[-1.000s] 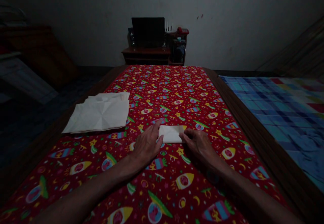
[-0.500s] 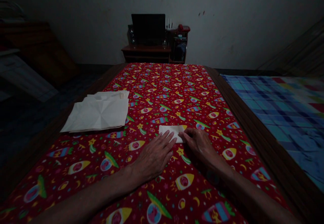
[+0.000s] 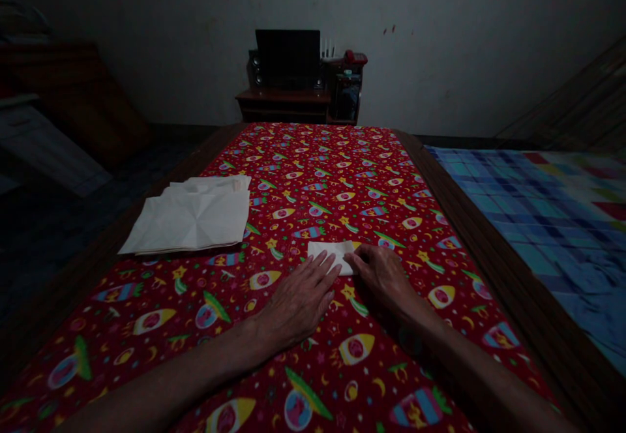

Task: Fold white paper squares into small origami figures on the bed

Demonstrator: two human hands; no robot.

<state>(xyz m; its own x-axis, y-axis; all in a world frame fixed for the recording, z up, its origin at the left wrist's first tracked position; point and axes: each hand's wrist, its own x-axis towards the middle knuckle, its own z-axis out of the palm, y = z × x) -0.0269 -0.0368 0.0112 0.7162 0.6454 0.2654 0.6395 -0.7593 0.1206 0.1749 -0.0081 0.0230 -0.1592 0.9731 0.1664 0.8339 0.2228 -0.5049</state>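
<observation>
A small folded white paper (image 3: 328,252) lies on a red patterned cloth (image 3: 317,179). My left hand (image 3: 298,299) rests flat on the cloth just in front of the paper, fingers stretched out, their tips touching its near edge. My right hand (image 3: 384,276) lies at the paper's right near corner with its fingers curled and pressing down on that corner. Part of the paper is hidden under both hands' fingertips.
A stack of creased white paper sheets (image 3: 190,218) lies on the cloth at the left. A wooden rim (image 3: 460,211) borders the cloth; a blue checked mattress (image 3: 548,218) lies to the right. A dark screen on a low stand (image 3: 288,74) is by the far wall.
My left hand has slid back toward me and to the right off the folded paper, from lying on its left part to touching only its near edge. The right hand has stayed put.
</observation>
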